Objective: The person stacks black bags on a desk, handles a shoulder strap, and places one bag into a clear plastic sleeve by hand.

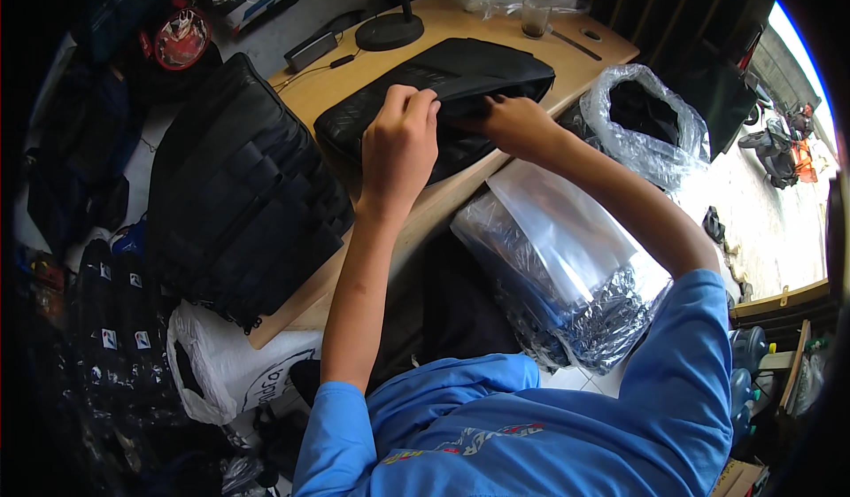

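Observation:
A black bag lies on its side on the wooden table, its near side towards me. My left hand is closed in a pinch at the bag's near upper edge, fingers curled over the fabric. My right hand is at the dark opening further right along the same side. Its thumb and a fingertip show, bent inward; the other fingers are lost in shadow, so what they grip is hidden. To the left, a stack of black bags stands on the table's end.
On the table are a lamp base, a small dark box, a cup and clear plastic. Plastic-wrapped goods and an open clear bag sit to the right. A white sack lies below left.

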Available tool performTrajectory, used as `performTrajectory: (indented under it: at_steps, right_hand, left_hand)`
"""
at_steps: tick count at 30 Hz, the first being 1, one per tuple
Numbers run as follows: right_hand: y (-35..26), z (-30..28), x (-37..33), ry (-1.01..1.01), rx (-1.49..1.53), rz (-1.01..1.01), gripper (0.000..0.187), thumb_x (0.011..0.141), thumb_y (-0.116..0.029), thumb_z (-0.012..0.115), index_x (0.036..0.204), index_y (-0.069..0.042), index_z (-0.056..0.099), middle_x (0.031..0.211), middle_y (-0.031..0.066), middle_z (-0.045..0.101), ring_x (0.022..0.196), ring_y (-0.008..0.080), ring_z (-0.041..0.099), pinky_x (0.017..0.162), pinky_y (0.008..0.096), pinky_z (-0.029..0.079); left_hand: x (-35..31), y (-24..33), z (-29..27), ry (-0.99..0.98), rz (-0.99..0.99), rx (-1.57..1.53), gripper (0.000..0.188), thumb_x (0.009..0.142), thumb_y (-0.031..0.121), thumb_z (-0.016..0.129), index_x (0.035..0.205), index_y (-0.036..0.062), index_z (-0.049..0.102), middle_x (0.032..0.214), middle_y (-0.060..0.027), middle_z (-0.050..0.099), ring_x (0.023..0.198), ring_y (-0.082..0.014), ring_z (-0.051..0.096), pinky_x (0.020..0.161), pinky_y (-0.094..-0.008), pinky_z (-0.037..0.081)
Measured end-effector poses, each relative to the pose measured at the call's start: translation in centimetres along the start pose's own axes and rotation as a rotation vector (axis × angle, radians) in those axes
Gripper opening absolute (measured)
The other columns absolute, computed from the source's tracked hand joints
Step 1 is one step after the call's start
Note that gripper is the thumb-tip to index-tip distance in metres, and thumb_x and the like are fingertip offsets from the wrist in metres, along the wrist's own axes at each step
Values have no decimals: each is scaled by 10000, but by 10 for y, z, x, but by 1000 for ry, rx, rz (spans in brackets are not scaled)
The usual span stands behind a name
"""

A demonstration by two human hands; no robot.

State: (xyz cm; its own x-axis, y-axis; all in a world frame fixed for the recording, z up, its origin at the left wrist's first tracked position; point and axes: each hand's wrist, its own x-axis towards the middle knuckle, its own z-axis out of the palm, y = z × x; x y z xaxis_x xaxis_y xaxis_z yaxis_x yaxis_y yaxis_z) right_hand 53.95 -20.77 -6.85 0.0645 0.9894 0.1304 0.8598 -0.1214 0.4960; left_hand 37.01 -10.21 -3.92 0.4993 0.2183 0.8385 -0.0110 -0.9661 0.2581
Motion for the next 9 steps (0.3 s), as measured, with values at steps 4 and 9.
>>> performTrajectory:
  at_steps: [4,9]
  right_hand:
    - [-6,47,50,607,78,-125,478,788,-182,514,1261,-250,493,1021,115,597,845,258,614,729,348,504]
    - [-1,64,91,550,554,-40,538,731,-190,586,1260,-156,495,1126,104,571,1035,316,549,934,364,418]
  left_hand:
    - [-2,6,2,-19,-19,-6,90,841,57,561,901,-2,595,841,-126,559,686,-311,590,593,-360,473]
    - [0,12,0,8,16,-1,87,840,57,563,896,-3,593,842,-131,558,683,-315,588,587,-368,471]
